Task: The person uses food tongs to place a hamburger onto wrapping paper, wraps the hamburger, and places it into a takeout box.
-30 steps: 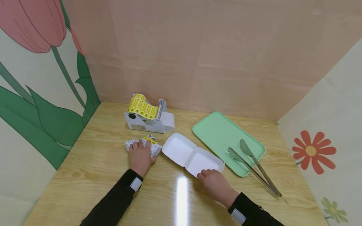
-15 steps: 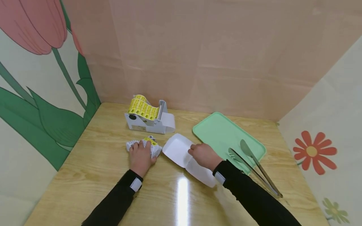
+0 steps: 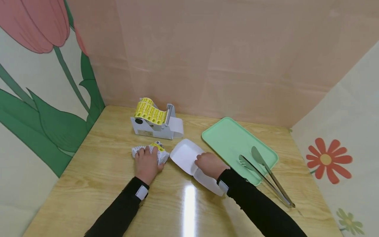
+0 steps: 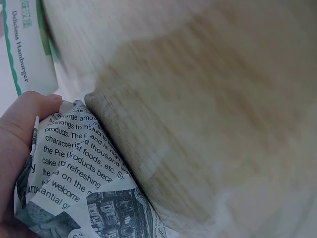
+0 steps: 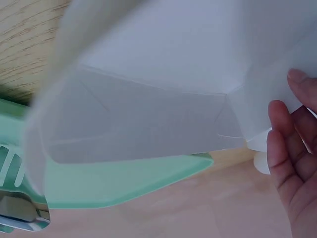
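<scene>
1. On the left of the table [image 3: 97, 171], the left hand [image 3: 146, 166] rests over a wrapped packet [image 4: 89, 168], its grip bent round the packet, with the thumb along one edge.
2. The packet's paper bears newspaper-style print (the left wrist view makes out "welcome" and "refreshing"), and a yellow label [image 3: 158, 146] sits on its far side.
3. Just right of the packet lies a white box [image 3: 184, 156], open at its fold, the right half tipped up.
4. The right hand [image 3: 211, 164] is at that right half; its grip is nearly closed and seems to pinch the edge between thumb and fingers, though the head view hides the contact.
5. Far left, beyond the packet, stands a label dispenser [image 3: 157, 128] with a yellow roll [image 3: 150, 112].
6. On the right, a green tray [image 3: 225, 138] carries the tips of metal tongs [image 3: 276, 182], whose handle end reaches the table on the near side.
</scene>
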The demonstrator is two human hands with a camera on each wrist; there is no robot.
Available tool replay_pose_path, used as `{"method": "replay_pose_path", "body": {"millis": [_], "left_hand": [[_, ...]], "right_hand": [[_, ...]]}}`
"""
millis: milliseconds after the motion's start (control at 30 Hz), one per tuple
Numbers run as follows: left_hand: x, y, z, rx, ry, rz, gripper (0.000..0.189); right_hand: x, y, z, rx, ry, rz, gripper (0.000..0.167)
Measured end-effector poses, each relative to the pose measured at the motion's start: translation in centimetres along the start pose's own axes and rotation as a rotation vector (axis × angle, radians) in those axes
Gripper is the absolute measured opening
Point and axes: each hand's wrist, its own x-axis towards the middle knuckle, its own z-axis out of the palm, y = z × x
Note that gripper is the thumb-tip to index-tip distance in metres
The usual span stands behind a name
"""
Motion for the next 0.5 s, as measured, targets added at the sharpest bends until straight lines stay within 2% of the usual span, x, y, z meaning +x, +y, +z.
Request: {"method": "replay_pose_path", "body": {"millis": [333, 500], "left_hand": [[0.1, 0.0, 0.0, -0.055, -0.027, -0.031, 0.061], [-0.1, 0.0, 0.1, -0.052, 0.004, -0.025, 0.062]], "right_hand": [[0.2, -0.6, -1.5, 0.146, -0.054, 0.041, 0.023], [0.6, -1.4, -1.5, 0.184, -0.054, 0.063, 0.023]]}}
